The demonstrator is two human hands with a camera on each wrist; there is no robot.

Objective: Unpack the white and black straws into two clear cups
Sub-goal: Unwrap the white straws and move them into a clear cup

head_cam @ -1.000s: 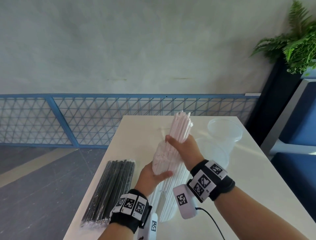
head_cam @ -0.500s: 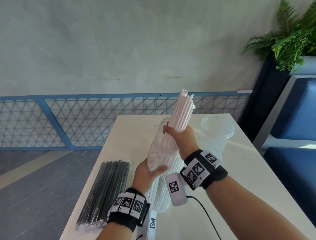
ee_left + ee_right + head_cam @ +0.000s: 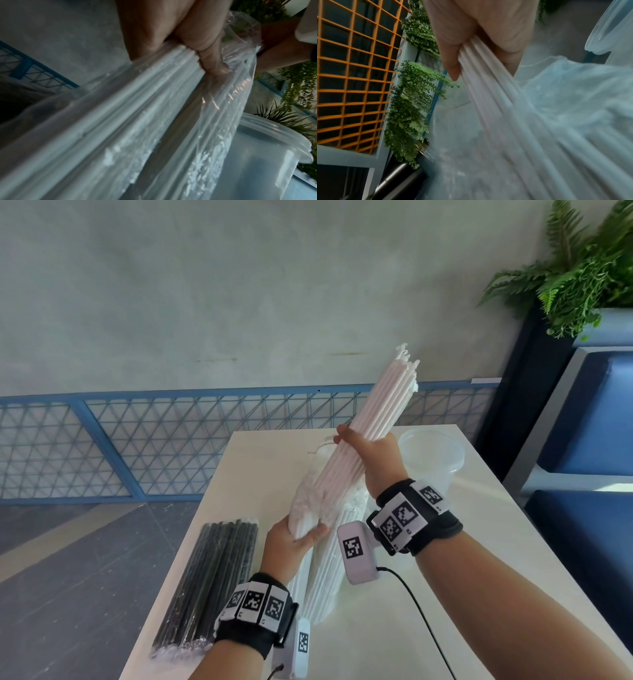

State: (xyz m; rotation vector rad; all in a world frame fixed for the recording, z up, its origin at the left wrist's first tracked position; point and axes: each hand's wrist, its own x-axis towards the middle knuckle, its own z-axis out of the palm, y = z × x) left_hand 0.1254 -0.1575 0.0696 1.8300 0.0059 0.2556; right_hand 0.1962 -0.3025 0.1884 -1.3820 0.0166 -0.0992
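White tabletop (image 3: 394, 628): pale rectangular top carrying everything; two clear cups stand at its far right, and its layout matches a second ago.
Black straws (image 3: 209, 587): long pack of black plastic straws in clear film, lying flat at the left edge beside the left forearm, unmoved and unopened.
White straws (image 3: 373, 419): bundle of long white plastic straws, tilted up and to the right. A second ago only a short length stood above the right hand; now more than half is bare, and only the low ends sit inside the wrapper.
Wrapper (image 3: 308, 505): clear plastic sleeve, crumpled and bunched low around the straws' bottom, more gathered than it was earlier.
Clear cups (image 3: 435, 453): two clear plastic cups, both empty; the nearer one is largely hidden behind the right hand and straws.
Right hand (image 3: 378, 460): fingers and thumb wrapped tight round the middle of the bare white bundle, raised higher than half a second ago.
Left hand (image 3: 294, 546): fingers curled round the wrapper's lower end with the straw ends inside, holding it down just above the tabletop.
Meaning: the white bundle looks almost free of its sleeve; my judgement is that one more pull clears it, after which it can go into a cup just beside the right hand. The black pack remains to be done.
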